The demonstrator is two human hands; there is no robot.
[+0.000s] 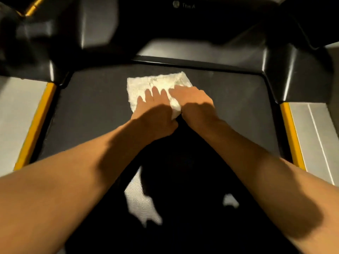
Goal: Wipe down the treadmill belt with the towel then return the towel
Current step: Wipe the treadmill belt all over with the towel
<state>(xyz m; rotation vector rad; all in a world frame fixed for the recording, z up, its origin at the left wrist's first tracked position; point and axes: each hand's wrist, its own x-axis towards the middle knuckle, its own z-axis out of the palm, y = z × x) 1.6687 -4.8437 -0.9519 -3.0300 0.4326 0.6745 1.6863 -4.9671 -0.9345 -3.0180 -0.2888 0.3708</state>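
Note:
A white towel (pixel 156 84) lies spread flat on the dark treadmill belt (pixel 88 110), near the belt's front end. My left hand (pixel 156 110) presses down on the towel's near left part with its fingers stretched forward. My right hand (pixel 194 101) lies flat on the towel's near right part, close beside the left hand. Both forearms reach forward from the bottom of the view. My shadow darkens the belt's near middle.
Yellow strips (pixel 36 121) (pixel 291 136) edge the belt on both sides, with grey side rails (pixel 14 107) (pixel 311 129) outside them. Black motor cover and upright housings (pixel 286 70) rise just beyond the towel. The console (pixel 183 8) hangs above.

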